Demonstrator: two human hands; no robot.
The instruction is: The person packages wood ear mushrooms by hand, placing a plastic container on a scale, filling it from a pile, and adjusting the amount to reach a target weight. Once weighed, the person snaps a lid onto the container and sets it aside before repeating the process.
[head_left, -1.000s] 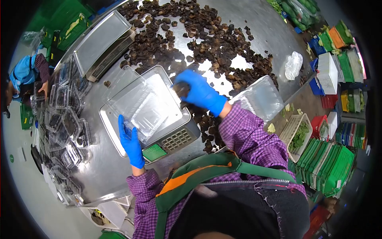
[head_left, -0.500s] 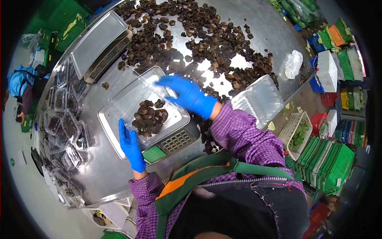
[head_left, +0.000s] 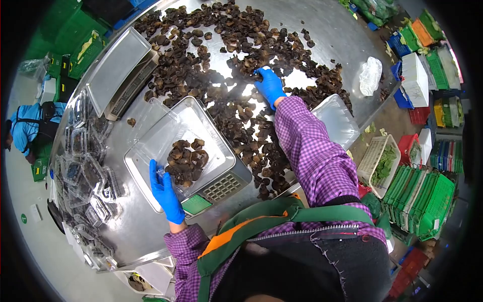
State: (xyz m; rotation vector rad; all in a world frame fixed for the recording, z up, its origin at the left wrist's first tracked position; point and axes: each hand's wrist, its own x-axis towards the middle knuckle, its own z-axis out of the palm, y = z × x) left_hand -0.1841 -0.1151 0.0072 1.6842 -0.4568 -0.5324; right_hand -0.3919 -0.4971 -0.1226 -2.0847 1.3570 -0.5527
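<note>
My left hand, in a blue glove, rests at the near left side of a clear plastic clamshell box, fingers stretched and thumb apart. The box lies with its lid folded back on the metal pan of a digital scale. Inside it is a heap of dark brown wood ear mushrooms. My right hand, also gloved in blue, reaches across to the loose wood ear mushrooms spread over the steel table. Its fingers are bent but apart at the pile, and I make out nothing held in them.
Several empty clear boxes are piled along the left edge. A second scale stands at the back left. To the right are stacked clear lids or trays and a crumpled plastic bag. Crates stand beyond; a person in blue is far left.
My right hand has moved from above the box up and right to the loose mushrooms. The heap in the box looks slightly rearranged. My left hand stays by the box.
</note>
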